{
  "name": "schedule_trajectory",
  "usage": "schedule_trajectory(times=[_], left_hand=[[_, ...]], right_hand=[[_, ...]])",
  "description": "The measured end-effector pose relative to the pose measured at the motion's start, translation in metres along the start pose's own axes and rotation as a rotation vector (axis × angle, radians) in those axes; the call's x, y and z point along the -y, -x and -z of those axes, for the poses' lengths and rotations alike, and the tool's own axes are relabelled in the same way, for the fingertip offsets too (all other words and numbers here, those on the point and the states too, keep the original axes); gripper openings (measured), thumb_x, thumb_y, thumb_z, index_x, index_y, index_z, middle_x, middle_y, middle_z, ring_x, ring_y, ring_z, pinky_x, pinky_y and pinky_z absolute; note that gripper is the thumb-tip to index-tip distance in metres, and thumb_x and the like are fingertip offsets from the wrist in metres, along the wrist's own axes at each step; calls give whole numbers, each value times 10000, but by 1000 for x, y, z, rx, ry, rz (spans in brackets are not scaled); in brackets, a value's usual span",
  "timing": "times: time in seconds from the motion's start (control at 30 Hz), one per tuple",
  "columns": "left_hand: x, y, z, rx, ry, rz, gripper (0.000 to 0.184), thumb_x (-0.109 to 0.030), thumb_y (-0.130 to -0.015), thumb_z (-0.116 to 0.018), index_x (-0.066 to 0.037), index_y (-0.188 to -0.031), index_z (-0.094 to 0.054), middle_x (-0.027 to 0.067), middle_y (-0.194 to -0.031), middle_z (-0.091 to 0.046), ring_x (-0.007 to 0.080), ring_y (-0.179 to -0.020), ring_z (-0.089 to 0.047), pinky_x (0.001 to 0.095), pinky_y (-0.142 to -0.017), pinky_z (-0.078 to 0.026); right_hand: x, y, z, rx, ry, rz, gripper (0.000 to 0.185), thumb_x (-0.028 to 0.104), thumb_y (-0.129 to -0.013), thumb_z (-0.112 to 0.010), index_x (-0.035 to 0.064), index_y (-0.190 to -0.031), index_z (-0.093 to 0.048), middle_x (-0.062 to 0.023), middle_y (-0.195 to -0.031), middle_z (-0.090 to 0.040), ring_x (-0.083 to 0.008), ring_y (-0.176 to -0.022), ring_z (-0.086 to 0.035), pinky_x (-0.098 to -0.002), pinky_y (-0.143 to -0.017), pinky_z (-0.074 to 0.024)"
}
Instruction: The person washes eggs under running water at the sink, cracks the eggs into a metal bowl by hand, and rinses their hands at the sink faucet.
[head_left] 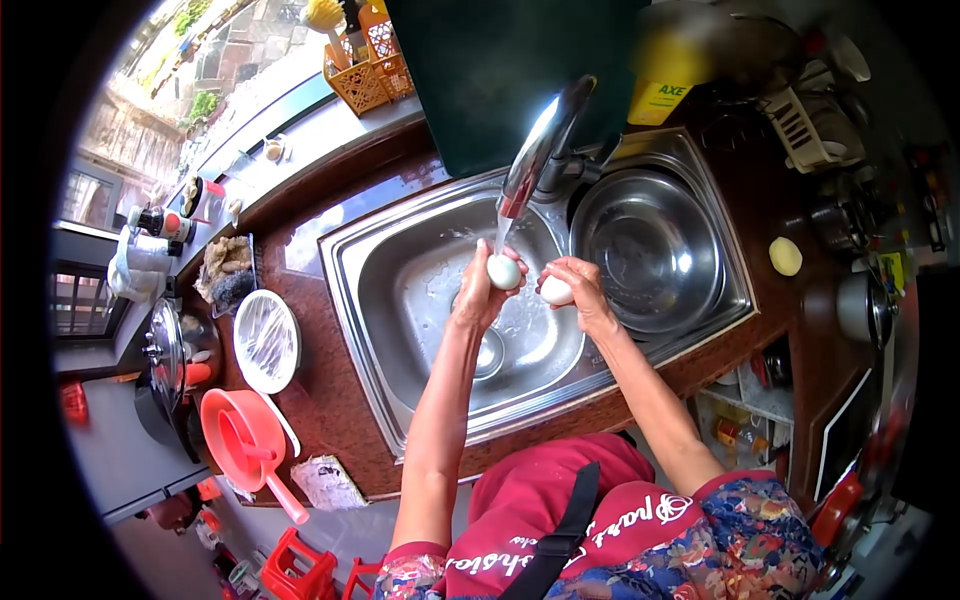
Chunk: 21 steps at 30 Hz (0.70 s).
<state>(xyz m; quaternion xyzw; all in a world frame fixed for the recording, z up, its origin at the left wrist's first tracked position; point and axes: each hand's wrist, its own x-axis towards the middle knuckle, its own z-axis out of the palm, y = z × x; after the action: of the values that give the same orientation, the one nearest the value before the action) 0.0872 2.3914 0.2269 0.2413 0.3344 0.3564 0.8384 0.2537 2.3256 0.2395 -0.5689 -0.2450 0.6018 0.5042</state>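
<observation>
Over the left basin of the steel sink (400, 290), my left hand (480, 291) holds a pale egg (504, 272) right under the running tap (535, 150). Water from the spout falls onto or beside that egg. My right hand (585, 290) grips a second white egg (556, 290) just to the right, its fingers curled over the top. The two hands are close together but apart. Below them the drain (488, 355) shows in the wet basin.
A large steel bowl (650, 250) fills the right basin. Left of the sink are a white bowl with plastic wrap (267, 342) and a red strainer or scoop (240, 435). A yellow round item (785, 256) lies on the right counter. An orange basket (358, 88) stands behind.
</observation>
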Motion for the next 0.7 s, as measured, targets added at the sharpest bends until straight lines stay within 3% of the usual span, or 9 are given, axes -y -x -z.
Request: schedule_trajectory(times=[0.07,0.1,0.17,0.23,0.4,0.47,0.53,0.67,0.7], left_hand=[[-1,1,-5,-53,67,5,506,-487,-981,-301,-30,-953,-515,128,-796,-623,199,-654,-603,257,-529,-457],[-3,3,-8,-55,147,35,336,-380,-949,-487,-54,-1029,-467,117,-814,-613,203,-683,-616,264,-533,-458],[-3,0,0,-3,28,28,245,-228,-883,-591,-107,-1036,-442,104,-866,-593,217,-728,-617,263,-528,-450],[-4,1,0,-8,-24,52,441,-59,-732,-727,-95,-1057,-432,69,-825,-570,202,-737,-626,248,-537,-444],[-3,-5,-4,-205,-262,11,257,-236,-788,-690,-104,-918,-512,25,-759,-548,116,-577,-567,200,-437,-396],[0,-13,7,-113,-214,13,285,-380,-855,-598,-108,-914,-536,42,-741,-569,113,-545,-558,185,-419,-386],[0,-12,6,-83,-184,-9,386,-489,-922,-479,-110,-930,-551,52,-792,-607,117,-605,-579,195,-431,-387],[6,-8,9,-81,-53,76,353,-409,-972,-412,-94,-977,-572,55,-834,-619,160,-671,-604,239,-493,-459],[8,-7,15,-105,-53,126,342,-398,-965,-437,-86,-987,-575,60,-850,-616,178,-703,-605,300,-587,-519]], right_hand=[[1,-2,4,3,6,3,228,273,-822,-621,54,-883,-607,-40,-738,-654,-114,-607,-641,-223,-453,-476],[2,-4,6,-3,9,9,221,268,-824,-618,60,-895,-600,-38,-740,-650,-116,-607,-641,-224,-451,-472],[7,-11,13,-36,-9,59,245,244,-807,-631,61,-957,-568,-46,-783,-629,-138,-607,-644,-232,-437,-460],[15,-28,25,-91,-50,138,357,204,-771,-665,51,-1058,-517,-67,-866,-597,-177,-609,-648,-246,-414,-444],[84,-68,39,-342,-83,351,743,155,-707,-719,44,-1334,-336,-146,-1099,-540,-228,-628,-651,-269,-354,-418],[100,-92,45,-358,-41,366,855,168,-678,-742,47,-1387,-280,-167,-1107,-542,-229,-629,-646,-268,-362,-439],[117,-109,51,-189,-67,219,911,197,-654,-750,50,-1406,-258,-190,-1152,-528,-227,-647,-640,-280,-377,-466],[111,-96,46,-169,40,379,874,228,-617,-738,38,-1375,-350,-215,-1229,-511,-248,-785,-644,-291,-421,-500],[109,-89,44,-183,152,411,832,198,-673,-724,45,-1391,-335,-194,-1338,-451,-239,-859,-644,-292,-500,-526]])
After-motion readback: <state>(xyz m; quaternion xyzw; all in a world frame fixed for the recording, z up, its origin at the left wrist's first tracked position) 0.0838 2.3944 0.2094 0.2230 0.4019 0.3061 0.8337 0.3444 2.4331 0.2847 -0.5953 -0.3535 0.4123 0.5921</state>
